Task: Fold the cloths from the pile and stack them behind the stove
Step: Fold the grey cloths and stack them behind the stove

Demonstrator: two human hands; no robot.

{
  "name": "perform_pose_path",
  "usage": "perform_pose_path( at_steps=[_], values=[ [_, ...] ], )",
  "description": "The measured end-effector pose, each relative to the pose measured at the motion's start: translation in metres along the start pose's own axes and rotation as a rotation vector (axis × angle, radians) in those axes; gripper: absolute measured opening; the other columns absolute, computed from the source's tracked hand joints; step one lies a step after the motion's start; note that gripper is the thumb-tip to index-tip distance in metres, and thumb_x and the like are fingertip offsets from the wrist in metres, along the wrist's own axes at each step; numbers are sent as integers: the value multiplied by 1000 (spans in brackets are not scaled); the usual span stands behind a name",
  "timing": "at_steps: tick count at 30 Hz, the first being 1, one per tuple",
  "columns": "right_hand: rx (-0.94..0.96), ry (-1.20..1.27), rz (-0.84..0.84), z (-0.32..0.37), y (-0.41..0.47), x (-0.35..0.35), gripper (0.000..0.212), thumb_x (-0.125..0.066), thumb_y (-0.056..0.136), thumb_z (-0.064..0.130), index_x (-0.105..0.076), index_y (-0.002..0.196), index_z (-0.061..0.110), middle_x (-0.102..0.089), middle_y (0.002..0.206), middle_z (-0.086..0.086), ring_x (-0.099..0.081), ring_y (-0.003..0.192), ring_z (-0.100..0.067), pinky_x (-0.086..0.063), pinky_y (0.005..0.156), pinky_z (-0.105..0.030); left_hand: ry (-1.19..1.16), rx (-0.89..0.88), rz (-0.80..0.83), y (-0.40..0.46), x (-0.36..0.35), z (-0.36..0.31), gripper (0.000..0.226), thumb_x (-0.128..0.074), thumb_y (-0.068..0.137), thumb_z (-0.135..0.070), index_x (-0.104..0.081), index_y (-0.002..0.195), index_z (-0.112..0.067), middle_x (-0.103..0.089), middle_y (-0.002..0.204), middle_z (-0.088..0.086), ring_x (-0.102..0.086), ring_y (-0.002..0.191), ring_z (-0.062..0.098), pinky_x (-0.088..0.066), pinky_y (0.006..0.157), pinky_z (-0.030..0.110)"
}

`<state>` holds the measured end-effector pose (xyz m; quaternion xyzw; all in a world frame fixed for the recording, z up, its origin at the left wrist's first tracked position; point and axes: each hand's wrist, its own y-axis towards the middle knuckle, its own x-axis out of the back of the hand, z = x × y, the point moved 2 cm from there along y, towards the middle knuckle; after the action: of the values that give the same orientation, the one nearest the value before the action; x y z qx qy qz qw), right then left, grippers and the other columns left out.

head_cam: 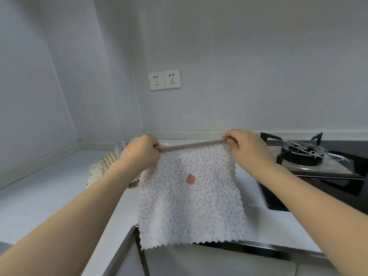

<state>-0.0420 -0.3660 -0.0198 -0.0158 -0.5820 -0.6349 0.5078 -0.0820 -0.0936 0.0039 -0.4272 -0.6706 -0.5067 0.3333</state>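
A white L-shaped counter (59, 188) runs along pale grey walls into a corner. At the right, a black glass gas stove (326, 176) is set into it, with a black burner grate (298, 154) on a steel plate. In the middle, a square white cloth with small grey dots and a tiny orange motif (191, 198) hangs in the air above the counter's front edge, stretched flat by its top hem. The left hand (140, 154) pinches the upper left corner with curled fingers; the right hand (247, 146) pinches the upper right corner likewise. Behind the left forearm lies a rumpled pile of checked and patterned cloths (105, 166). Two white wall sockets (164, 79) sit above.
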Motion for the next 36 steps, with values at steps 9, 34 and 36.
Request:
perform_pose_path(
  at_steps=[9, 34, 36],
  values=[
    [-95, 139, 82, -15, -10, -36, 23, -50, 93, 10, -69, 101, 17, -65, 100, 6, -58, 93, -12, -47, 82, -28, -44, -197, -110, -9, -42, 21, 22, -50, 94, -10, -72, 98, -13, -71, 94, 4, -65, 79, 25, -54, 70, 39],
    [31, -55, 543, 4, -119, -35, 36, -59, 86, 48, -59, 117, 30, -50, 113, 17, -40, 106, -4, -35, 99, -25, -36, -547, 149, -103, -65, 71, 39, -46, 88, -47, -69, 113, -25, -58, 115, -11, -52, 100, 12, -43, 90, 27],
    [33, -64, 549, 5, -119, -35, 38, -58, 86, 51, -57, 119, 31, -49, 114, 17, -39, 106, -4, -35, 100, -26, -11, -596, 172, -101, -66, 66, 38, -42, 92, -45, -70, 107, -25, -62, 107, -10, -56, 95, 13, -48, 84, 28]
  ],
)
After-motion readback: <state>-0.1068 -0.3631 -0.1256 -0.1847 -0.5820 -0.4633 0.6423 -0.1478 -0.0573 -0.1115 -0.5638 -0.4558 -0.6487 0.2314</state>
